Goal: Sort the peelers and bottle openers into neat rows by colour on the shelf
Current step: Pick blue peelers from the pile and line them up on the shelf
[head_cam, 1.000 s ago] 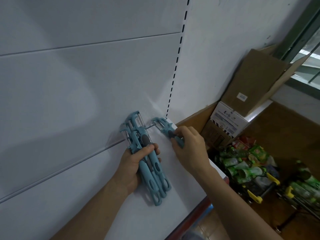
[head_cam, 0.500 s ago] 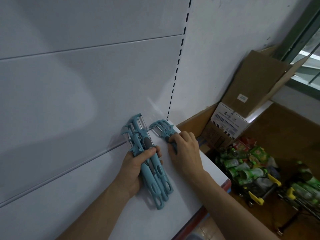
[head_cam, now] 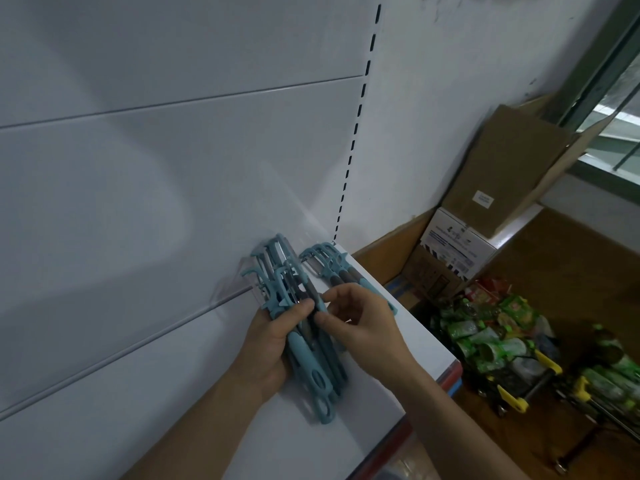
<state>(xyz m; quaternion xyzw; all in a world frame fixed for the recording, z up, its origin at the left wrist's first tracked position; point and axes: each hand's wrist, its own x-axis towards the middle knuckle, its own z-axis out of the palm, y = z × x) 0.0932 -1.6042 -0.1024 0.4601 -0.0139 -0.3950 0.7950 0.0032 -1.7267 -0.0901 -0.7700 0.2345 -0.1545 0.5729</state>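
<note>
On the white shelf, a few teal peelers lie in the far right corner. My left hand has its grip clamped round a bundle of more; my right hand pinches one of the bundle. I judge the row barely begun.

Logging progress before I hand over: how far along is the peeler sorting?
Early. Done: a short row of teal peelers lies side by side at the back right corner of the shelf. In hand: the left hand grips a bundle of teal peelers, and the right hand pinches one of them. Left: laying out that bundle; no other colours or bottle openers are in view.
</note>
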